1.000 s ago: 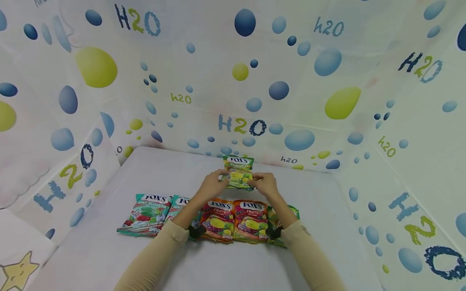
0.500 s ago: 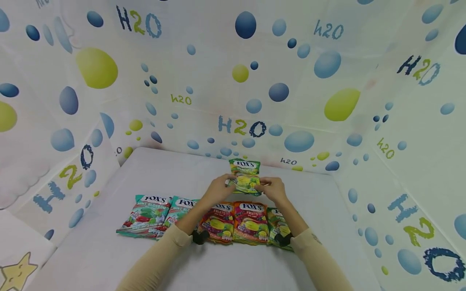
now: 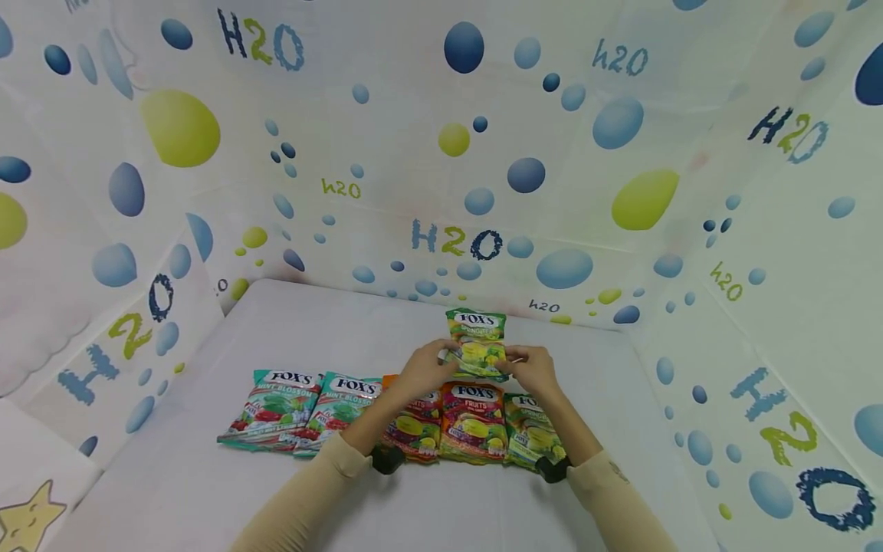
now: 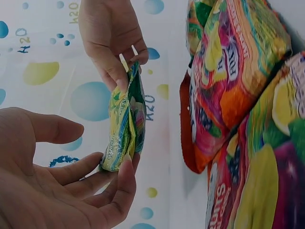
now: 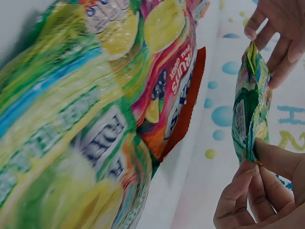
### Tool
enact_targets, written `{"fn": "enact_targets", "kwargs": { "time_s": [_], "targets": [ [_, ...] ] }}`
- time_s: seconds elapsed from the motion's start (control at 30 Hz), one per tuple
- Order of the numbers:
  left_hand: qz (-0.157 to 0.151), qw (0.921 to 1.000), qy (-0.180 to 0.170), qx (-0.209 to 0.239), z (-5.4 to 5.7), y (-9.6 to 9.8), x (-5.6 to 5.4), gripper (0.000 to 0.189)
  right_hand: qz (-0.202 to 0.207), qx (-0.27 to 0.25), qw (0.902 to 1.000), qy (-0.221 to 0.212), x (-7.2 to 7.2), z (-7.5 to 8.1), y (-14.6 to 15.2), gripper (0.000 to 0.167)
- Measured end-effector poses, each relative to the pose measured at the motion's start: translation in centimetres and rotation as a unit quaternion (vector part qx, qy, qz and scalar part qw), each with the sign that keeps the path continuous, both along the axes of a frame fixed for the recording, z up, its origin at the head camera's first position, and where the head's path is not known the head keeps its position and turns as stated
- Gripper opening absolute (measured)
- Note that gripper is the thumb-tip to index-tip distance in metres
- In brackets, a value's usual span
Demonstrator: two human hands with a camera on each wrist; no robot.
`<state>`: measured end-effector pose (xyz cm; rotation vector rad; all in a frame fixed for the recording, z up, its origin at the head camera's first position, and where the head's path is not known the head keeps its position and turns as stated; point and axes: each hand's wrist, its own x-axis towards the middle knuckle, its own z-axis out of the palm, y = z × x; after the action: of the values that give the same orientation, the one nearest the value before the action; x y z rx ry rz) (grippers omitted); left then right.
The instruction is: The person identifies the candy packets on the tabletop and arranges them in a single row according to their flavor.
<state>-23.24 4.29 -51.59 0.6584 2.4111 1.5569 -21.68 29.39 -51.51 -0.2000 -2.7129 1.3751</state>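
A small green and yellow FOX'S candy bag is held upright above the table, between both hands. My left hand has its fingers around the bag's left edge; in the left wrist view the thumb of this left hand stands apart from the bag. On the opposite edge, my right hand pinches the bag between thumb and fingers, as the right wrist view shows of the right hand. Below lies a row of candy bags: a green one, a red fruits bag and an orange-edged fruits bag, partly behind my left arm.
Two teal mint candy bags, the outer bag and the inner bag, continue the row at the left. The white table meets a printed backdrop behind and at both sides.
Both hands have moved right and slightly nearer with the small green and yellow candy bag. The lower bags have stayed in place; more of the lower green bag shows.
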Motion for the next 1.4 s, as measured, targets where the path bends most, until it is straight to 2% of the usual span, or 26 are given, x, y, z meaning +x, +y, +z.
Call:
{"fn": "enact_targets", "kwargs": {
  "time_s": [0.17, 0.3, 0.43, 0.6, 0.83, 1.17, 1.4],
  "targets": [
    [-0.015, 0.9998, -0.008, -0.002, 0.4, 0.6, 0.7, 0.044, -0.002, -0.006, 1.0, -0.001, 0.9, 0.0, 0.9, 0.036],
    [-0.024, 0.9997, -0.001, -0.003, 0.5, 1.0, 1.0, 0.044, -0.004, -0.012, 0.9999, 0.003, 1.5, -0.1, 1.5, 0.036],
    [-0.029, 0.9996, -0.005, 0.0, 0.4, 1.5, 1.3, 0.044, -0.009, -0.019, 0.9998, 0.002, 2.1, 0.0, 2.0, 0.037],
    [-0.035, 0.9994, -0.003, 0.0, 0.3, 2.1, 1.6, 0.044, -0.017, -0.003, 0.9998, 0.007, 2.7, 0.2, 2.7, 0.034],
    [-0.058, 0.9981, -0.021, 0.008, 0.3, 3.3, 2.7, 0.044, -0.013, -0.001, 0.9999, 0.002, 4.4, 0.3, 4.3, 0.035],
    [-0.08, 0.9961, -0.031, 0.017, -0.1, 5.2, 3.9, 0.046, -0.028, 0.01, 0.9996, -0.005, 6.4, -0.3, 7.0, 0.034],
    [-0.085, 0.9961, -0.022, 0.005, -0.5, 6.7, 4.9, 0.044, -0.042, 0.005, 0.999, -0.015, 7.9, -0.7, 8.2, 0.036]
  ]
}}
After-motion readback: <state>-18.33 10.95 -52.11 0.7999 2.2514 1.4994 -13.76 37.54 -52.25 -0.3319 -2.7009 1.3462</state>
